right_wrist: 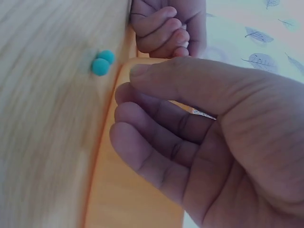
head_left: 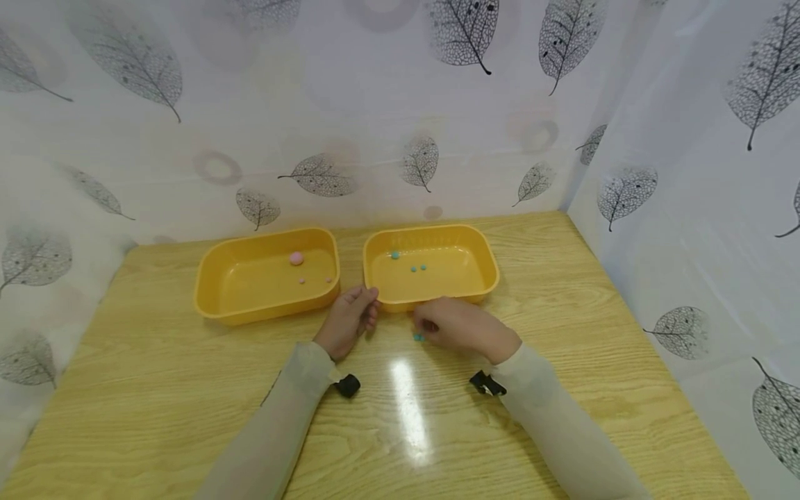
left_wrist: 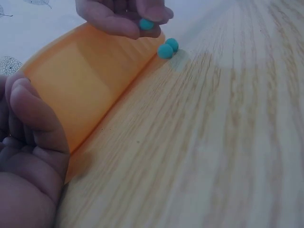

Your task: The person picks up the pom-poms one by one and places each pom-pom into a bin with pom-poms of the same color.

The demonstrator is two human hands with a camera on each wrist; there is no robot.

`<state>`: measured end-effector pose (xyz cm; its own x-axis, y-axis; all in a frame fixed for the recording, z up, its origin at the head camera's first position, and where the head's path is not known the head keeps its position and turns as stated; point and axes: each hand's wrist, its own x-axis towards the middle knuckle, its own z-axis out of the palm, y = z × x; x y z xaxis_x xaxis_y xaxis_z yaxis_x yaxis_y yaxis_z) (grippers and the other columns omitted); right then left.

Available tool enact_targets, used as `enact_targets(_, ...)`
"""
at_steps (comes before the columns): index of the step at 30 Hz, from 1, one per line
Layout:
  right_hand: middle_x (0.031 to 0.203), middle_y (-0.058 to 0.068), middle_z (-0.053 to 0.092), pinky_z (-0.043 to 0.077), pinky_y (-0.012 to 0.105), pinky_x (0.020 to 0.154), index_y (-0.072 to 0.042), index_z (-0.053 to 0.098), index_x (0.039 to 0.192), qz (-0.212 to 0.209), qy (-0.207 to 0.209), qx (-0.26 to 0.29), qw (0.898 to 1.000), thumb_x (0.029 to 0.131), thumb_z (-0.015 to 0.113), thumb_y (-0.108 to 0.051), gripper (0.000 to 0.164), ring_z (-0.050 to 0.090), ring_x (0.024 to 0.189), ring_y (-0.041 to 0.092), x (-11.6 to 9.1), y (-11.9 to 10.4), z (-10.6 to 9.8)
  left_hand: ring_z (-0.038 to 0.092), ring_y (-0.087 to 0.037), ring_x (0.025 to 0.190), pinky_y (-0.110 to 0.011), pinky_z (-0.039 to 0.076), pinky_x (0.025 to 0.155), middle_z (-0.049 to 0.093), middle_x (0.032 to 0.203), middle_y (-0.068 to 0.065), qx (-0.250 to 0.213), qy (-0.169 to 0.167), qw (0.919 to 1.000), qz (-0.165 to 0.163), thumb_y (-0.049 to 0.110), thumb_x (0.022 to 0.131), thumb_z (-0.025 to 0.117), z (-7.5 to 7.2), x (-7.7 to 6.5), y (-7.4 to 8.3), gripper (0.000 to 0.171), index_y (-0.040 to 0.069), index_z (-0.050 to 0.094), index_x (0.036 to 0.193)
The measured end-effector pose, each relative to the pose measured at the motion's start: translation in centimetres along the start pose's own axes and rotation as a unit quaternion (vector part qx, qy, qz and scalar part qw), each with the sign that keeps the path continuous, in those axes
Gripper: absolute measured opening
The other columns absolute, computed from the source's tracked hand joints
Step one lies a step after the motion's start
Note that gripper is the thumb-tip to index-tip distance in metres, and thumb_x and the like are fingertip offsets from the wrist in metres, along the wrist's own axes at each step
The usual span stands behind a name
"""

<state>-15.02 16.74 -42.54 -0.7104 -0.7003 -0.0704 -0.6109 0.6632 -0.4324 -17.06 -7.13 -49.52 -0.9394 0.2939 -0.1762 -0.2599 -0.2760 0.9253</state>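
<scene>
My right hand (head_left: 459,325) is just in front of the right yellow tray (head_left: 456,281), pinching a small teal ball (left_wrist: 146,23) between thumb and fingertips. Below that hand, two more teal balls (right_wrist: 100,67) lie side by side on the table, close to the tray's front wall. My left hand (head_left: 345,323) holds the front left corner of the same tray, thumb at the rim and the other fingers curled. Inside this tray sit a larger teal ball (head_left: 395,255) and two small ones (head_left: 418,269). The right wrist view hides the pinched ball behind the thumb and fingers.
To the left stands a second yellow tray (head_left: 250,285), holding a large pink ball (head_left: 296,258) and two tiny pink ones. Both trays rest near the back of the wooden table (head_left: 156,389). Leaf-patterned white sheeting (head_left: 375,104) rises behind and at the sides.
</scene>
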Motion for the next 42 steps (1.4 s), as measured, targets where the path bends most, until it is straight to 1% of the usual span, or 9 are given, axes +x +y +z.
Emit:
enact_targets(5, 0.079, -0.009, 0.061, 0.048, 0.023, 0.068, -0.012, 0.072, 0.085, -0.017, 0.031, -0.014, 0.999, 0.095, 0.074, -0.01, 0.011, 0.052, 0.07, 0.007, -0.3, -0.3, -1.0, 0.052, -0.008, 0.063, -0.02, 0.046, 0.057, 0.06, 0.077, 0.002, 0.001, -0.002, 1.0, 0.001, 0.027, 0.108, 0.058, 0.0, 0.0, 0.1, 0.026, 0.012, 0.062, 0.087)
enact_targets(10, 0.082, -0.01, 0.062, 0.049, 0.024, 0.068, -0.016, 0.071, 0.088, -0.034, 0.103, -0.048, 0.993, 0.094, 0.074, -0.01, 0.009, 0.053, 0.073, 0.007, -0.8, 0.1, -1.9, 0.052, -0.008, 0.064, -0.02, 0.047, 0.057, 0.06, 0.078, 0.001, 0.004, -0.003, 1.0, 0.001, 0.027, 0.108, 0.058, 0.0, 0.0, 0.1, 0.026, 0.012, 0.062, 0.088)
enact_targets(13, 0.086, -0.007, 0.064, 0.052, 0.025, 0.07, -0.014, 0.072, 0.093, -0.038, 0.142, -0.066, 0.987, 0.093, 0.074, -0.008, 0.006, 0.057, 0.077, 0.008, -1.1, 0.5, -2.4, 0.052, -0.008, 0.064, -0.02, 0.047, 0.057, 0.06, 0.077, 0.001, 0.003, -0.004, 1.0, 0.0, 0.027, 0.108, 0.058, 0.0, 0.1, 0.1, 0.026, 0.011, 0.062, 0.088)
enact_targets(18, 0.096, 0.0, 0.069, 0.056, 0.03, 0.075, -0.01, 0.072, 0.101, -0.023, 0.199, -0.073, 0.977, 0.092, 0.072, -0.004, 0.011, 0.064, 0.087, 0.015, -1.6, 1.0, -3.1, 0.052, -0.008, 0.064, -0.02, 0.047, 0.057, 0.06, 0.077, 0.001, 0.004, -0.004, 1.0, 0.0, 0.027, 0.108, 0.058, 0.0, 0.0, 0.1, 0.026, 0.011, 0.062, 0.088)
enact_targets(25, 0.101, 0.005, 0.071, 0.057, 0.036, 0.075, -0.009, 0.07, 0.104, 0.013, 0.275, -0.065, 0.959, 0.095, 0.07, -0.005, 0.01, 0.065, 0.089, 0.021, -2.2, 1.6, -3.8, 0.053, -0.008, 0.064, -0.02, 0.046, 0.057, 0.06, 0.078, 0.001, 0.003, -0.005, 1.0, -0.004, 0.028, 0.108, 0.058, 0.1, -0.2, 0.2, 0.026, 0.011, 0.061, 0.089)
enact_targets(28, 0.099, 0.005, 0.071, 0.057, 0.037, 0.072, -0.008, 0.071, 0.103, 0.022, 0.288, -0.066, 0.955, 0.096, 0.07, -0.007, 0.007, 0.066, 0.088, 0.023, -2.3, 1.6, -4.0, 0.053, -0.008, 0.064, -0.02, 0.046, 0.057, 0.06, 0.078, 0.001, 0.001, -0.004, 1.0, -0.007, 0.028, 0.108, 0.058, 0.0, -0.2, 0.2, 0.026, 0.011, 0.061, 0.088)
enact_targets(31, 0.098, 0.005, 0.07, 0.057, 0.037, 0.072, -0.008, 0.071, 0.102, 0.032, 0.289, -0.067, 0.954, 0.096, 0.069, -0.007, 0.007, 0.066, 0.088, 0.024, -2.3, 1.7, -4.1, 0.053, -0.008, 0.064, -0.02, 0.046, 0.057, 0.06, 0.079, 0.001, -0.001, -0.001, 1.0, -0.008, 0.028, 0.108, 0.058, 0.1, -0.2, 0.2, 0.026, 0.011, 0.061, 0.089)
enact_targets(38, 0.103, 0.009, 0.07, 0.058, 0.039, 0.07, -0.004, 0.071, 0.111, 0.061, 0.292, -0.059, 0.953, 0.097, 0.065, -0.007, 0.015, 0.068, 0.091, 0.028, -2.2, 1.9, -3.9, 0.053, -0.008, 0.064, -0.02, 0.047, 0.057, 0.061, 0.079, 0.0, -0.004, 0.003, 0.9999, -0.011, 0.027, 0.107, 0.059, 0.1, -0.1, 0.2, 0.025, 0.011, 0.062, 0.089)
enact_targets(42, 0.101, 0.008, 0.071, 0.059, 0.039, 0.071, -0.006, 0.073, 0.109, 0.061, 0.295, -0.065, 0.951, 0.097, 0.067, -0.009, 0.013, 0.068, 0.09, 0.027, -2.1, 2.0, -3.9, 0.053, -0.008, 0.064, -0.02, 0.047, 0.057, 0.061, 0.08, 0.0, -0.003, 0.003, 0.9999, -0.01, 0.026, 0.107, 0.059, 0.1, -0.1, 0.2, 0.024, 0.011, 0.061, 0.089)
